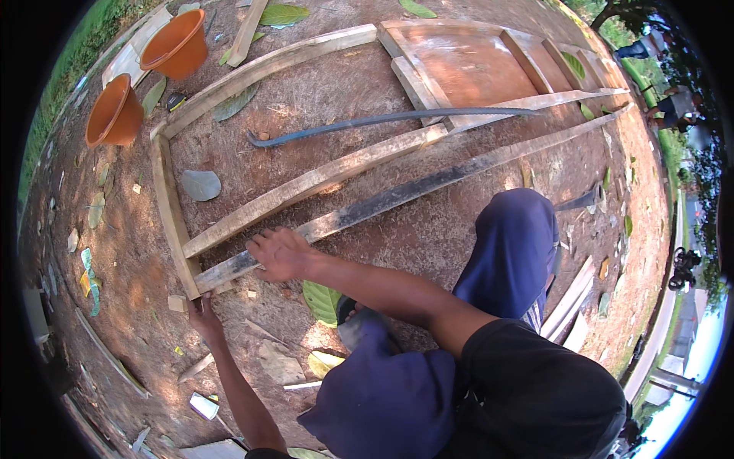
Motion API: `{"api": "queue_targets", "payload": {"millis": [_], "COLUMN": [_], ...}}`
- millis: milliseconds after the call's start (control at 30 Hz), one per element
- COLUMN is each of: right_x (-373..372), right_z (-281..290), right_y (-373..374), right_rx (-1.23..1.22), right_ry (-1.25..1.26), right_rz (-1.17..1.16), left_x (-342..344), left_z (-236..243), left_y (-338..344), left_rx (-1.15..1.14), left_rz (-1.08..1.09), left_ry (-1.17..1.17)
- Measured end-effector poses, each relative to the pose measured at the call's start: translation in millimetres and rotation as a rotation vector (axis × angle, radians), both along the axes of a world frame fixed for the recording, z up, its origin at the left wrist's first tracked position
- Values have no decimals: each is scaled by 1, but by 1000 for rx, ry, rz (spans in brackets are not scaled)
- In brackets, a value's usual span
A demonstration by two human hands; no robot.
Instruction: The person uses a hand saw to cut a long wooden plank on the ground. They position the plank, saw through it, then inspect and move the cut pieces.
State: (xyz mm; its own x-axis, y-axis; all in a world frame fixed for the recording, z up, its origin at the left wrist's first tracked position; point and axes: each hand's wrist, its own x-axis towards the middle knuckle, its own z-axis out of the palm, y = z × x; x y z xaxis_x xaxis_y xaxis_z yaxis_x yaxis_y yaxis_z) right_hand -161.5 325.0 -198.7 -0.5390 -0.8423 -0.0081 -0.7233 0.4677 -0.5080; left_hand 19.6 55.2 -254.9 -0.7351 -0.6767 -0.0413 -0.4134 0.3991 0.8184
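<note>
A long, dark-stained wooden plank [367,206] runs from the frame's near left corner toward the far right. My right hand [281,254] grips it close to its left end, fingers over the far edge and thumb on the near side. At that corner my left hand [206,320] holds the end of a short wooden crosspiece [170,203], its fingertips partly hidden beneath the wood. The plank's end meets the crosspiece there. Just beyond lies a second plank [313,187], parallel to it and also touching the crosspiece. A small wood block [177,304] sits beside my left hand.
A crowbar [382,122] lies across the frame, near a reddish-brown panel [474,73] with wooden ribs. Two orange buckets [115,115] and a tape measure [176,102] are at the far left. A hammer [585,200] lies past my knee. Leaves and scraps litter the dirt.
</note>
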Motion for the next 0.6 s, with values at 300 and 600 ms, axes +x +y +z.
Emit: {"api": "queue_targets", "payload": {"millis": [300, 600], "right_x": [6, -36], "right_z": [-6, 23], "right_y": [13, 61], "right_rx": [-271, -298], "right_ry": [-42, 63], "right_rz": [-31, -157], "left_x": [0, -9], "left_z": [1, 8], "left_y": [5, 21], "left_rx": [6, -26], "left_rz": [-65, 114], "left_ry": [74, 55]}}
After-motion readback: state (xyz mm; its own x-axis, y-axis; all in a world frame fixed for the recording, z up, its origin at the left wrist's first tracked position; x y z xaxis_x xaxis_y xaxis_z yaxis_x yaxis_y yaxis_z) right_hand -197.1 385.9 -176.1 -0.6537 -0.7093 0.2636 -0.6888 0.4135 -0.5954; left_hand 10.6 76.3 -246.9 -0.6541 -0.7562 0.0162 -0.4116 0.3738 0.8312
